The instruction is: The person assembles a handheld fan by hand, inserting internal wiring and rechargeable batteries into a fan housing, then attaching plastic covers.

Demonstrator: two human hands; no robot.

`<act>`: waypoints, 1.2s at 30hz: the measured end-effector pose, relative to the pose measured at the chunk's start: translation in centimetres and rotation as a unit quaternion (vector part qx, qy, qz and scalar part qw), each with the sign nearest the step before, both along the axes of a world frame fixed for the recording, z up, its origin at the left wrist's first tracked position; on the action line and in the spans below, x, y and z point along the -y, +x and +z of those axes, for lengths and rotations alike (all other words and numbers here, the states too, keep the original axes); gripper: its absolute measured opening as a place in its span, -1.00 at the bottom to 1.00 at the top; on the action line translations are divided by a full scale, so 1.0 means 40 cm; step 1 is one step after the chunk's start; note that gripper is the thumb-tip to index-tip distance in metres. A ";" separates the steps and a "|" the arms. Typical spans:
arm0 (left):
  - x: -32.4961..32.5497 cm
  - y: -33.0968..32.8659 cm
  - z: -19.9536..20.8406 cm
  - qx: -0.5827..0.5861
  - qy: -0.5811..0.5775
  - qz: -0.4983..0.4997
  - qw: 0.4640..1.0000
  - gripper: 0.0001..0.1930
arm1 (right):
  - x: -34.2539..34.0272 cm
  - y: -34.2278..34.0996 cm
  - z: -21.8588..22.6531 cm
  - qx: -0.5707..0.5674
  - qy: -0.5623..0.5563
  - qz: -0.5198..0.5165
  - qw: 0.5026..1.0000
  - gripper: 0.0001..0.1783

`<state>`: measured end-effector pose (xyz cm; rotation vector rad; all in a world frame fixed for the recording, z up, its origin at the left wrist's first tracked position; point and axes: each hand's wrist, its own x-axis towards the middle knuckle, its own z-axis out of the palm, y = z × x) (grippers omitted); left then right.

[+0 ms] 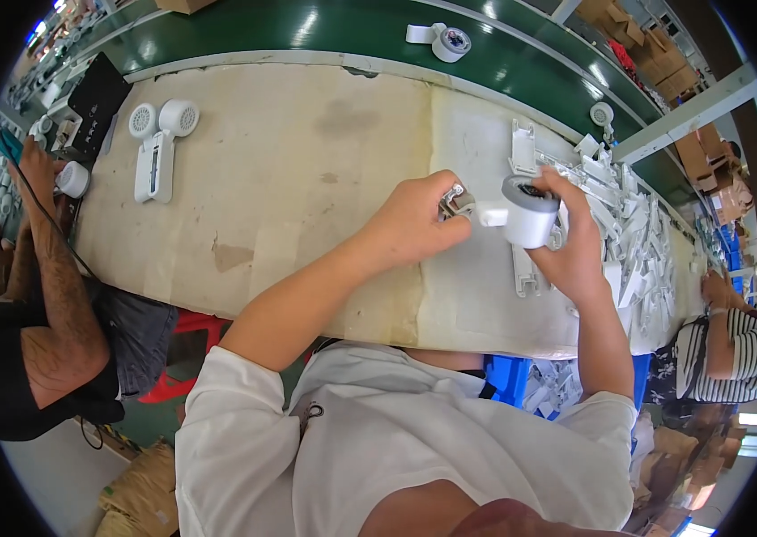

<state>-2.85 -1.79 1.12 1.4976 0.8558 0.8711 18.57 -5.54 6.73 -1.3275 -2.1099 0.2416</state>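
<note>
In my right hand (pixel 580 246) is a short white cylindrical housing (pixel 531 224) with a grey rim, its dark inner parts showing at the open top. My fingers wrap its right side. A stubby white arm (pixel 490 215) juts from the housing toward my left hand (pixel 419 219). That hand is closed around a small shiny metal piece (pixel 456 202) at the arm's end; whether the two are joined I cannot tell. Both hands are above the table. Long white plastic parts (pixel 523 148) lie just beyond and beneath the housing.
White plastic parts (pixel 638 242) heap up at the table's right. A twin-headed white device (pixel 157 148) lies at far left. On the green conveyor (pixel 307 31) sits a similar housing (pixel 452 43). A co-worker's arm (pixel 61 268) is at left; another person (pixel 727 345) sits at right.
</note>
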 end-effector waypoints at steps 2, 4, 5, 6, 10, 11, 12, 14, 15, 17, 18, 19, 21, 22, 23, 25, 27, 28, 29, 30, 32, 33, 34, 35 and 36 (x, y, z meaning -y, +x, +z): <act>-0.003 -0.003 0.001 -0.023 0.032 -0.013 0.999 -0.72 | -0.002 0.001 0.023 -0.089 -0.099 0.031 0.991 -0.20; -0.001 -0.004 0.000 -0.054 0.075 -0.022 0.995 -0.73 | -0.016 -0.011 0.063 -0.183 -0.236 0.108 0.948 -0.24; 0.001 -0.006 -0.001 -0.086 0.117 -0.029 0.989 -0.74 | -0.031 -0.017 0.081 -0.185 -0.235 0.105 0.948 -0.24; 0.005 -0.009 0.000 -0.087 0.118 -0.032 0.989 -0.74 | -0.046 -0.021 0.098 -0.105 -0.259 0.127 0.952 -0.29; 0.016 -0.011 -0.003 -0.145 0.135 -0.049 0.979 -0.69 | -0.073 -0.037 0.134 0.018 -0.294 0.156 0.943 -0.38; 0.018 -0.009 -0.002 -0.157 0.148 -0.058 0.975 -0.67 | -0.076 -0.035 0.138 0.056 -0.301 0.162 0.938 -0.36; 0.023 -0.009 0.000 -0.158 0.152 -0.061 0.974 -0.67 | -0.078 -0.035 0.136 0.053 -0.297 0.159 0.940 -0.36; 0.036 -0.007 -0.001 -0.131 0.128 -0.083 0.980 -0.69 | -0.067 -0.030 0.119 0.061 -0.281 0.177 0.941 -0.36; 0.030 -0.008 -0.001 -0.132 0.130 -0.092 0.978 -0.69 | -0.066 -0.029 0.111 0.057 -0.280 0.168 0.944 -0.36; 0.031 -0.006 0.014 -0.077 0.004 -0.077 0.994 -0.71 | -0.060 -0.024 0.085 0.035 -0.227 0.154 0.961 -0.36; 0.037 -0.003 0.025 -0.056 -0.084 -0.080 0.992 -0.76 | -0.059 -0.018 0.072 -0.010 -0.233 0.139 0.962 -0.41; 0.035 -0.002 0.017 -0.059 -0.085 -0.089 0.991 -0.76 | -0.057 -0.010 0.059 -0.097 -0.258 0.112 0.955 -0.44; 0.028 -0.003 -0.006 0.177 -0.158 -0.086 0.968 -0.80 | -0.056 0.026 0.047 -0.207 -0.258 0.051 0.942 -0.57; 0.024 -0.004 0.001 0.223 -0.171 -0.061 0.958 -0.79 | -0.047 0.048 0.046 -0.146 -0.242 -0.051 0.958 -0.62; 0.015 -0.006 0.002 0.224 -0.171 -0.063 0.957 -0.79 | -0.036 0.061 0.043 -0.081 -0.222 -0.151 0.960 -0.66; -0.004 -0.010 0.009 0.252 -0.132 0.025 0.958 -0.76 | 0.018 0.060 0.002 0.155 -0.155 -0.204 0.954 -0.68; -0.018 -0.011 0.001 0.244 -0.113 0.025 0.963 -0.75 | 0.057 0.047 -0.067 0.300 -0.105 -0.204 0.926 -0.57; -0.018 -0.013 -0.001 0.248 -0.125 0.014 0.961 -0.75 | 0.063 0.043 -0.093 0.298 -0.103 -0.202 0.927 -0.57; -0.015 -0.016 -0.002 0.251 -0.136 0.005 0.959 -0.75 | 0.067 0.039 -0.115 0.290 -0.079 -0.181 0.936 -0.51; -0.012 -0.017 -0.005 0.248 -0.132 0.009 0.960 -0.75 | 0.069 0.038 -0.127 0.281 -0.056 -0.160 0.945 -0.43; -0.008 -0.029 -0.013 0.233 -0.142 -0.011 0.962 -0.74 | 0.067 0.023 -0.100 0.267 -0.112 -0.173 0.942 -0.33; -0.005 -0.034 -0.015 0.239 -0.140 0.001 0.961 -0.74 | 0.066 0.026 -0.100 0.230 -0.152 -0.180 0.944 -0.31; -0.005 -0.033 -0.014 0.237 -0.133 0.008 0.962 -0.74 | 0.060 0.020 -0.089 0.196 -0.189 -0.188 0.944 -0.27; -0.005 -0.032 -0.015 0.243 -0.135 0.021 0.960 -0.72 | 0.065 0.006 -0.081 0.102 -0.106 -0.157 0.976 -0.20; -0.008 -0.037 -0.014 0.249 -0.138 0.033 0.958 -0.69 | 0.062 -0.005 -0.064 -0.036 -0.159 -0.153 0.975 -0.20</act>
